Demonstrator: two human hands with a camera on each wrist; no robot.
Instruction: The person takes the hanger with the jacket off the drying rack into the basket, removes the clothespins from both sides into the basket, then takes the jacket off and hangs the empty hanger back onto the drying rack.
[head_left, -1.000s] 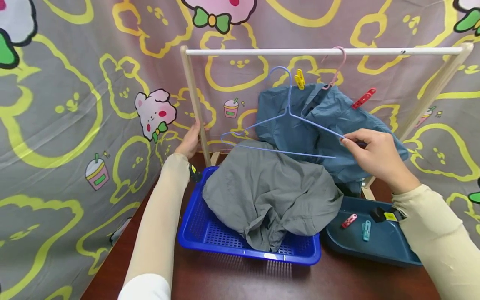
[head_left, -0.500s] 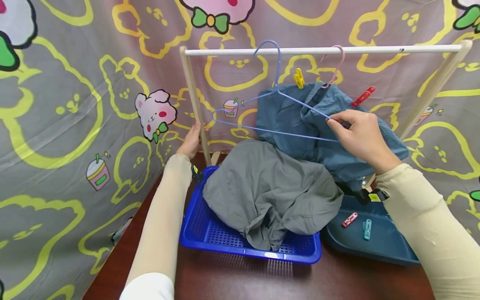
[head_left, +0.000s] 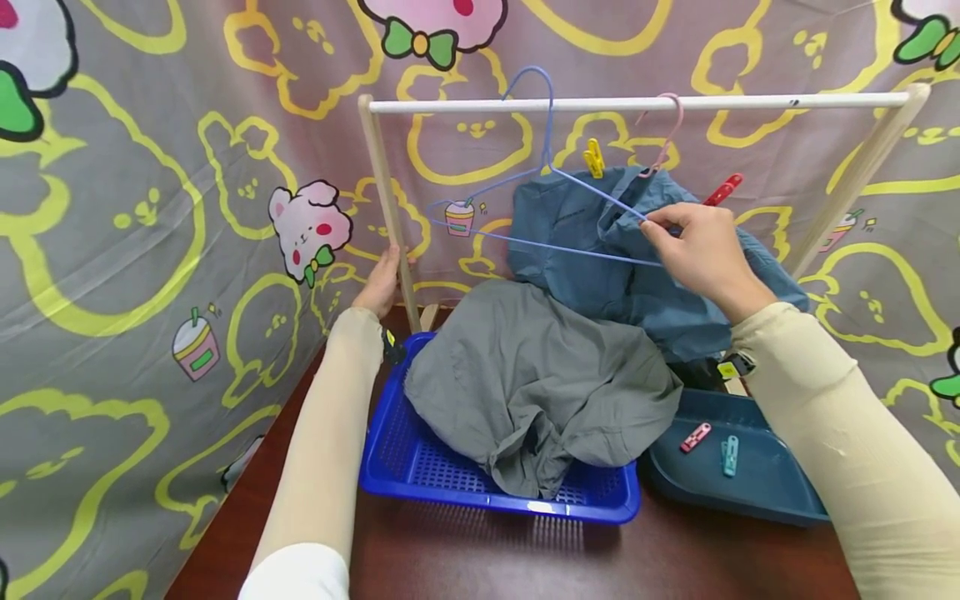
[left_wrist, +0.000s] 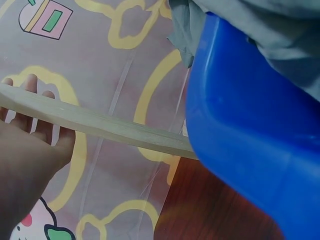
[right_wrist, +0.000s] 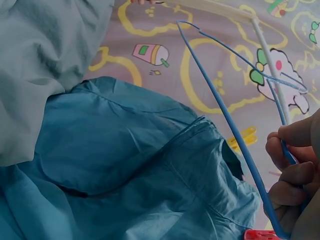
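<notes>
My right hand (head_left: 701, 254) pinches the right shoulder of a thin blue clothes hanger (head_left: 592, 190). The hanger carries nothing, and its hook overlaps the white rail (head_left: 450, 107) in the head view. In the right wrist view, thumb and fingers curl around the hanger's wire (right_wrist: 225, 112). My left hand (head_left: 381, 282) holds the left wooden post (head_left: 388, 196) of the drying rack, its fingers (left_wrist: 31, 84) passing behind the wood. Behind the blue hanger, a teal-blue garment (head_left: 577, 229) hangs from a pink hanger (head_left: 670, 137), with a yellow clothespin (head_left: 594, 158) and a red clothespin (head_left: 723, 190) on it.
Below the rail, a blue perforated basket (head_left: 495, 502) holds a crumpled grey garment (head_left: 540, 367). To its right, a dark teal tray (head_left: 780, 508) contains a pink clothespin (head_left: 696, 437) and a turquoise clothespin (head_left: 730, 456). Patterned cloth (head_left: 247, 467) encloses the back and left.
My right hand has lifted the blue hanger up and leftward, bringing its hook from below the rail to the rail's height. The left hand stays at the post.
</notes>
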